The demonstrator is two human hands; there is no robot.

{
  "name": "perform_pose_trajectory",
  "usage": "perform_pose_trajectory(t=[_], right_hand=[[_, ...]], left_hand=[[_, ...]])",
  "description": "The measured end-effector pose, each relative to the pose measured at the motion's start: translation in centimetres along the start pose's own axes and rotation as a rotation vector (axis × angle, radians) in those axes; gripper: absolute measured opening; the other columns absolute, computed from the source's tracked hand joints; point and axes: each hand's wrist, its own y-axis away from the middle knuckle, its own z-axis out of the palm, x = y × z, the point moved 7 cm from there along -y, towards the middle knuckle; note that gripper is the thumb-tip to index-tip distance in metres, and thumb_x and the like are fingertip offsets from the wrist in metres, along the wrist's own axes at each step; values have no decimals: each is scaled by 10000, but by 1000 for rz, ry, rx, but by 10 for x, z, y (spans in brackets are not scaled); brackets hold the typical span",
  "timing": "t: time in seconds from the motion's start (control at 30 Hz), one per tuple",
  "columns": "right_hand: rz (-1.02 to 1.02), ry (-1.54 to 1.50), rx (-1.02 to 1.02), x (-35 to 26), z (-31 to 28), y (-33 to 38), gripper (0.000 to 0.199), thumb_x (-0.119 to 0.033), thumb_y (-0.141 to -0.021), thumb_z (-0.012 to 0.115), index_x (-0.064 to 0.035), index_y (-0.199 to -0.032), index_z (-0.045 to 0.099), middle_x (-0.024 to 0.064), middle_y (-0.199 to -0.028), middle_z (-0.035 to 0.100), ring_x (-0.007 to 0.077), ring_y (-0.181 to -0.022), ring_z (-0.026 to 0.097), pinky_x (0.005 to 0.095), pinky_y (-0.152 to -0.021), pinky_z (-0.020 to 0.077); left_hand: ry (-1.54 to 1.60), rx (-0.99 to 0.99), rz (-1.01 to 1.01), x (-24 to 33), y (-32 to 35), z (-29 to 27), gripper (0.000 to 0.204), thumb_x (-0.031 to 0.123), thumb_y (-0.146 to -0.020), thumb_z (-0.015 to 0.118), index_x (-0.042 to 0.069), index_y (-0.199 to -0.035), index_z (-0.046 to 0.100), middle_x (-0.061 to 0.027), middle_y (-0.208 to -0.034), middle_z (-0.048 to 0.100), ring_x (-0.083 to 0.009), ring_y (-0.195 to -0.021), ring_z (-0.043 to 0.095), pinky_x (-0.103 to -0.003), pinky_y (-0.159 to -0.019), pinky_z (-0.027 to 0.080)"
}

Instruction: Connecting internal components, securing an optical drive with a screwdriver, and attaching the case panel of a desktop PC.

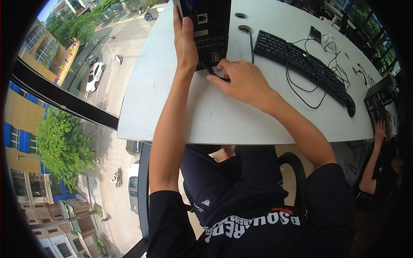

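Note:
A black desktop computer case (215,26) stands on the white desk (163,124) at the top middle, its back panel with ports turned toward me. My left hand (186,48) holds its left edge, with the fingers stretched along the side and the thumb against the back. At the panel's lower end, my right hand (247,84) is closed around a black power cable (209,68). The cable's end is up against the bottom of the panel; whether it is fully seated in the socket cannot be made out.
Right of the case lie a black keyboard (301,64), a mouse (351,106) and tangled thin cables (316,105). Another cable (252,47) rises from a round desk hole (245,29). At far right, another person's hands (380,131) touch a second black case (383,96). A window is at left.

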Motion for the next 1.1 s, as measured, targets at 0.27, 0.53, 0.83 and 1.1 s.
perform_pose_trajectory(t=[0.27,0.53,0.83,1.1], right_hand=[[-210,-13,298,36,-53,48,196,-217,-874,736,-28,-905,697,118,-904,723,291,-864,673,385,-817,525],[-110,17,361,90,-72,81,70,-99,-858,714,-43,-896,695,89,-900,712,258,-858,675,356,-802,516],[476,-67,333,239,-102,26,228,-243,-890,726,-32,-974,749,109,-951,765,230,-847,723,323,-794,560],[537,255,351,256,-96,19,311,-312,-846,743,-36,-988,741,116,-956,722,287,-898,699,414,-785,553]], left_hand=[[-53,-13,29,-1,-3,6,823,696,-1026,300,34,-1508,387,-149,-1336,572,-224,-1188,611,-321,-1006,503],[98,135,-124,-21,-2,-9,760,660,-1029,363,26,-1432,478,-131,-1248,650,-216,-1068,676,-321,-940,559],[57,188,-97,-20,-5,-15,739,659,-1024,377,48,-1424,488,-119,-1203,661,-213,-1052,680,-315,-919,566],[28,88,-127,-14,9,2,786,639,-1046,342,3,-1505,395,-145,-1378,543,-227,-1248,545,-320,-1081,429]])
